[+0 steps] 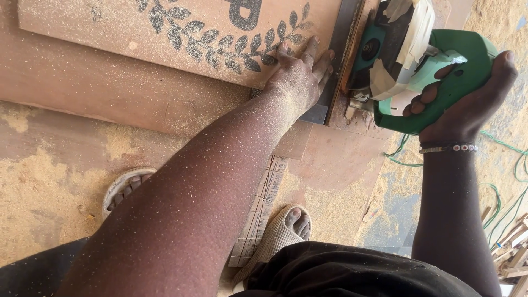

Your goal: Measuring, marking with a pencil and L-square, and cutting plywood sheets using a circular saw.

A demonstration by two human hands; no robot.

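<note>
My left hand (300, 77) presses flat on a brown wooden board (110, 33) printed with a dark leaf pattern, fingers spread beside a dark metal straightedge (336, 55). My right hand (467, 104) grips the handle of a green circular saw (423, 60), which sits on the board just right of the straightedge. White tape wraps part of the saw's body. My left forearm is dusted with sawdust.
Sawdust (38, 187) covers the floor and lower boards. My two sandalled feet (289, 225) stand on the boards beneath. A green cable (500, 192) trails on the right, near wood offcuts (514, 253). A ruled wooden strip (261, 212) lies by my right foot.
</note>
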